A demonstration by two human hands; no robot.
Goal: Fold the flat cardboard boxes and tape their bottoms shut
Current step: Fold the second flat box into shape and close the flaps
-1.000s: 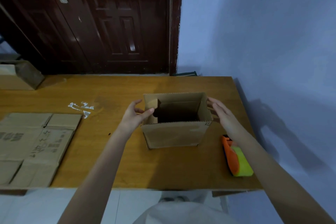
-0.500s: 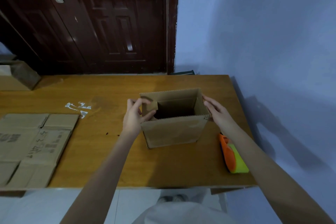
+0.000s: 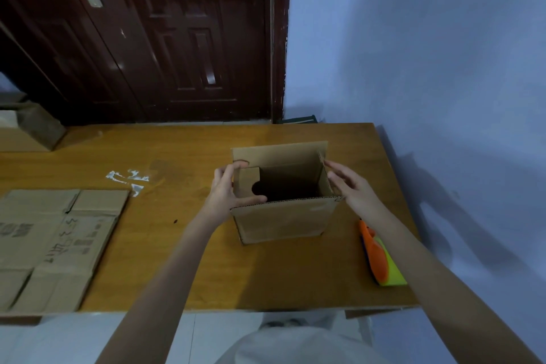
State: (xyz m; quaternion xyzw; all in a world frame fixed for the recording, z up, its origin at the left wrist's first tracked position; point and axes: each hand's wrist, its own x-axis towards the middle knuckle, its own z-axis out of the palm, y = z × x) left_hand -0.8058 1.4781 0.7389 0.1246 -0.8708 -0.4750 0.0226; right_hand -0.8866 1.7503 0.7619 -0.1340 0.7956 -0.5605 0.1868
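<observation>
The left hand gripped the left wall of the cardboard box, thumb hooked over the near-left corner and fingers curled round the outside. The right hand lay against the right wall with its fingers straight and relaxed, pressing rather than clasping. The box stood upright near the middle-right of the wooden table, opened into a tube, with 1 small flap folded inward on the left side.

By my reading, squaring up was done and flap folding had only begun; the other flaps and all taping remained. A stack of flat cardboard boxes lay at the near-left edge, apparently waiting their turn. The orange and green tape dispenser sat just right of the box, under the right forearm. Tape scraps clung to the tabletop, and another box sat far left. Nothing blocked the work.
</observation>
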